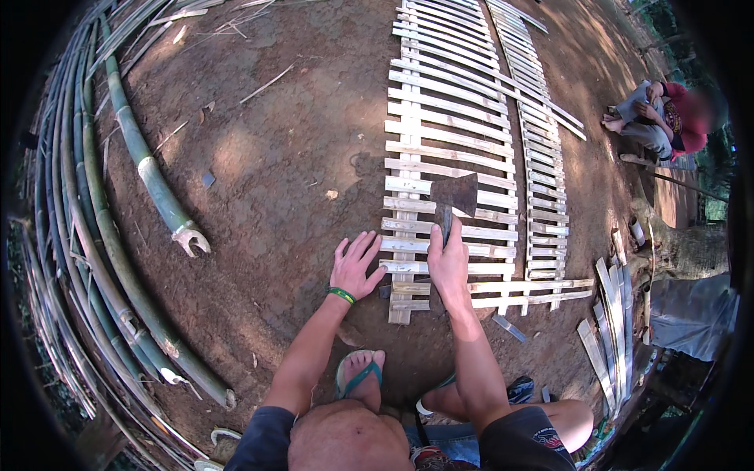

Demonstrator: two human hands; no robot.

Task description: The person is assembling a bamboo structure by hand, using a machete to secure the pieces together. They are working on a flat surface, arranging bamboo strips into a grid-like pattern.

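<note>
A hatchet [455, 194] with a broad, dark, rust-brown blade is gripped by its short handle in my right hand [448, 263]. Its blade lies over the slats of a bamboo panel [404, 196], a ladder-like row of pale split strips across long rails. My left hand [357, 267] is spread, fingers apart, beside the panel's left edge. Its thumb tip reaches the end of one slat; whether it presses on it I cannot tell. A yellow-green wristband [342, 295] circles my left wrist.
A second slatted panel [547, 204] lies to the right. Long green bamboo poles [102, 212] are stacked at left, one thick notched pole [153, 180] beside them. Split strips [613, 330] lean at lower right. Another person [667, 122] sits at upper right. My sandalled foot [363, 373] is below.
</note>
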